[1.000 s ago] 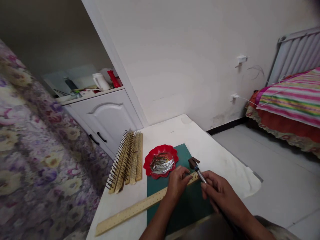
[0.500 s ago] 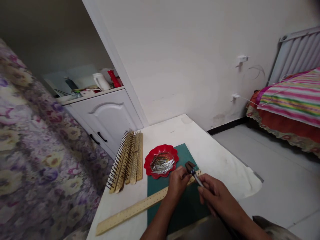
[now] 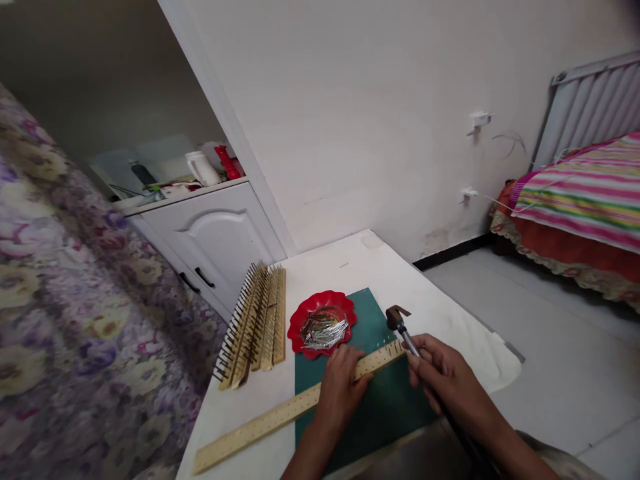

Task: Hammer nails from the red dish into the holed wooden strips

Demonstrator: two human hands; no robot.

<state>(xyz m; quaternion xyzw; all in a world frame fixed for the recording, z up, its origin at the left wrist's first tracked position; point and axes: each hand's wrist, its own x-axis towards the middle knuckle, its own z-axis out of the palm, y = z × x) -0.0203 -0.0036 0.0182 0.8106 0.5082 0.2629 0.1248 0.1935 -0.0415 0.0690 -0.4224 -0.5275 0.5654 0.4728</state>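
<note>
A long wooden strip [image 3: 280,419] with a row of holes lies slantwise across a green cutting mat [image 3: 373,413]. My left hand [image 3: 340,390] rests on the strip near its right end, fingers pressed down on it. My right hand [image 3: 443,377] is closed round the handle of a small hammer [image 3: 400,327], whose dark head is raised just beyond the strip's right end. A red scalloped dish [image 3: 323,325] of thin metal pins sits just behind my left hand.
A stack of wooden strips studded with pins [image 3: 253,325] lies left of the dish on the white table [image 3: 370,263]. A flowered fabric [image 3: 75,300] hangs at left, a white cabinet [image 3: 210,233] stands behind, and a striped bed [image 3: 585,200] is at right.
The hammer head came down toward the strip, then rose and moved right. My left hand slid back along the strip toward me.
</note>
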